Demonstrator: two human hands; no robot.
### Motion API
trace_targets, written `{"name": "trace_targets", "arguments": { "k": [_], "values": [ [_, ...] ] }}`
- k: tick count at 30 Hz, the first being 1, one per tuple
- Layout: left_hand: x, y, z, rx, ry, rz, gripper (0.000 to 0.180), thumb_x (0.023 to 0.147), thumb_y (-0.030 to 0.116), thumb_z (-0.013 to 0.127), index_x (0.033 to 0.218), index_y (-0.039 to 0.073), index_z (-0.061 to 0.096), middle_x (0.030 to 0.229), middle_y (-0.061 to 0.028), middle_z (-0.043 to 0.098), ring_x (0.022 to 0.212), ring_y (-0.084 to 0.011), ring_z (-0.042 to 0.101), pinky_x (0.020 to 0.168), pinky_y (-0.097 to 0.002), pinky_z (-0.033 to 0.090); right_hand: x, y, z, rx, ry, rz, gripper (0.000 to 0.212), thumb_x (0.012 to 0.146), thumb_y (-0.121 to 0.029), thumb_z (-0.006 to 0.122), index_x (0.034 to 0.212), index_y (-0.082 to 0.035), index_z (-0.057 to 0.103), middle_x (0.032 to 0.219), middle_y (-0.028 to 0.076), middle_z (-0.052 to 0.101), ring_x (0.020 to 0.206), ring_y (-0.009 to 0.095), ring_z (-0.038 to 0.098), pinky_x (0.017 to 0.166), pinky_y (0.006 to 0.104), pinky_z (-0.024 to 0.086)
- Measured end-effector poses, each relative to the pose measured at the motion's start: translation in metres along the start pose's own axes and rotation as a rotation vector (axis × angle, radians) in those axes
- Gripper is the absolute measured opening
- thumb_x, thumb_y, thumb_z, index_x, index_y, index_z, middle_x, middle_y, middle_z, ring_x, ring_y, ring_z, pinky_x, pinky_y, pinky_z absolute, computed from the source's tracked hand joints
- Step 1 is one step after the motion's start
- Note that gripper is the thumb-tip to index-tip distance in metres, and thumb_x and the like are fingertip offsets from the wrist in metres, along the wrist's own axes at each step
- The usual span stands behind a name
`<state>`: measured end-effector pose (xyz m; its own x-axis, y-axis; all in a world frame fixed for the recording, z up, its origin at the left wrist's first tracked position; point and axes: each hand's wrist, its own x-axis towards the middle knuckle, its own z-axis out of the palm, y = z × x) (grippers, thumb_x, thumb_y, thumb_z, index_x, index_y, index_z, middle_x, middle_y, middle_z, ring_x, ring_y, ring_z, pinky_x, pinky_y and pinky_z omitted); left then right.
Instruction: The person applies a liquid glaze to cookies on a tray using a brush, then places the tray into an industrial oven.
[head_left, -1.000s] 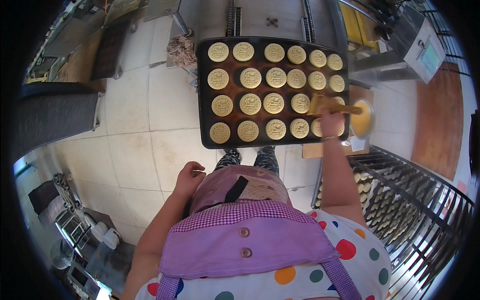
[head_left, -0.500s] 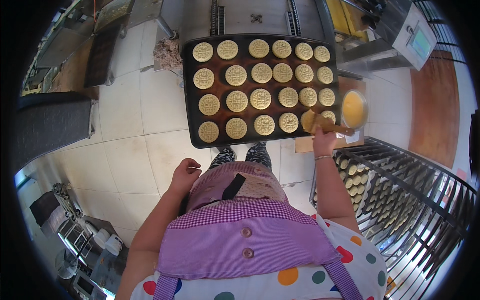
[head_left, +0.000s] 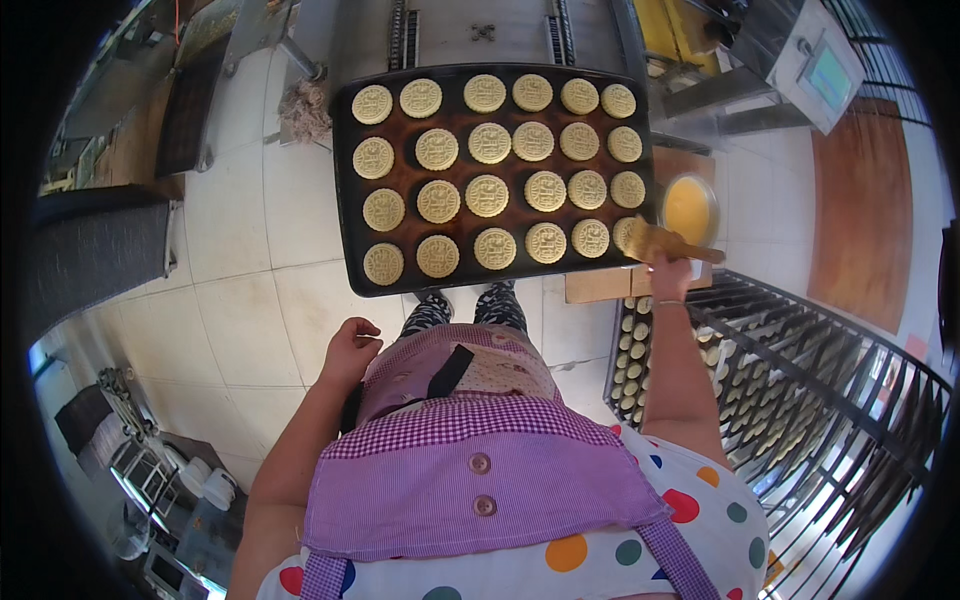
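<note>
A dark baking tray [head_left: 410, 280] carries rows of round, pale yellow stamped pastries [head_left: 487, 195] with scalloped edges. In my right hand [head_left: 668, 275] is the wooden handle of a flat pastry brush [head_left: 655, 242]. The fingers are closed round it, and the bristles are over the pastry at the tray's near right corner, partly hiding it. Just right of the tray stands a round bowl [head_left: 690, 212] of yellow-orange liquid. My left hand [head_left: 352, 348] hangs beside the apron, below the tray's near left corner, holding nothing, its fingers loosely bent.
At the lower right is a dark metal rack [head_left: 800, 370] with trays of more pastries. A brown board [head_left: 600, 286] lies under the tray's right end and the bowl. Beyond the tray is a metal machine [head_left: 485, 55] with two rails; a control screen [head_left: 828, 78] stands at the far right.
My right hand has carried the brush from the second-last pastry of the near row to the last one. The whole scene has shifted slightly left in view.
</note>
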<state>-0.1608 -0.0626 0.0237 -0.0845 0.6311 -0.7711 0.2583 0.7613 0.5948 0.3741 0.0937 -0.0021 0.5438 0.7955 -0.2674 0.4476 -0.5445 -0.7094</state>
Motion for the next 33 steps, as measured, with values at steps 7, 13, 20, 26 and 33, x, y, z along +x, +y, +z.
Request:
{"name": "trace_targets", "arguments": {
  "k": [7, 13, 20, 26, 33],
  "values": [
    [-0.012, -0.014, -0.002, -0.176, 0.027, -0.046, 0.027, 0.079, 0.001, 0.065, 0.102, 0.002, 0.051, 0.1, -0.0082, 0.061, 0.089, -0.015, 0.061, 0.079, -0.0284, 0.049, -0.031, 0.0, 0.067, -0.248, -0.132, -0.227, 0.035, 0.08, -0.018, 0.065, 0.107, 0.003, 0.06, 0.085, 0.015, 0.069, 0.078, 0.029, 0.067, 0.071, 0.0347, 0.053],
    [-0.023, -0.048, -0.013, -0.296, 0.153, -0.042, 0.027, 0.079, 0.002, 0.066, 0.102, 0.002, 0.051, 0.101, -0.0085, 0.061, 0.089, -0.0151, 0.061, 0.079, -0.0282, 0.049, -0.212, -0.185, 0.224, -0.312, -1.071, -0.853, 0.038, 0.084, -0.023, 0.057, 0.118, -0.007, 0.055, 0.098, 0.019, 0.065, 0.091, 0.035, 0.062, 0.078, 0.0396, 0.05],
    [-0.044, -0.084, -0.019, -0.464, 0.283, -0.165, 0.028, 0.078, 0.004, 0.067, 0.102, 0.002, 0.053, 0.1, -0.0084, 0.062, 0.092, -0.0167, 0.061, 0.081, -0.0295, 0.049, -0.219, -0.233, 0.275, -0.557, -1.045, -0.837, 0.032, 0.085, -0.024, 0.053, 0.113, -0.009, 0.058, 0.088, 0.02, 0.065, 0.083, 0.038, 0.062, 0.074, 0.0454, 0.049],
    [-0.049, -0.098, -0.017, -0.481, 0.322, -0.211, 0.028, 0.078, 0.003, 0.067, 0.102, 0.002, 0.053, 0.1, -0.0078, 0.062, 0.091, -0.0159, 0.061, 0.081, -0.0291, 0.049, -0.151, -0.272, 0.33, -0.565, -1.001, -0.889, 0.034, 0.087, -0.037, 0.056, 0.107, -0.009, 0.059, 0.087, 0.019, 0.065, 0.082, 0.036, 0.064, 0.072, 0.0448, 0.05],
    [-0.042, -0.076, -0.016, -0.529, 0.317, -0.189, 0.026, 0.078, 0.003, 0.067, 0.101, 0.001, 0.053, 0.099, -0.0073, 0.061, 0.089, -0.0151, 0.061, 0.08, -0.0283, 0.049, -0.068, -0.354, 0.368, -0.478, -0.583, -1.137, 0.024, 0.087, -0.026, 0.053, 0.101, -0.008, 0.06, 0.086, 0.016, 0.065, 0.082, 0.036, 0.062, 0.072, 0.0465, 0.049]
  ]
}}
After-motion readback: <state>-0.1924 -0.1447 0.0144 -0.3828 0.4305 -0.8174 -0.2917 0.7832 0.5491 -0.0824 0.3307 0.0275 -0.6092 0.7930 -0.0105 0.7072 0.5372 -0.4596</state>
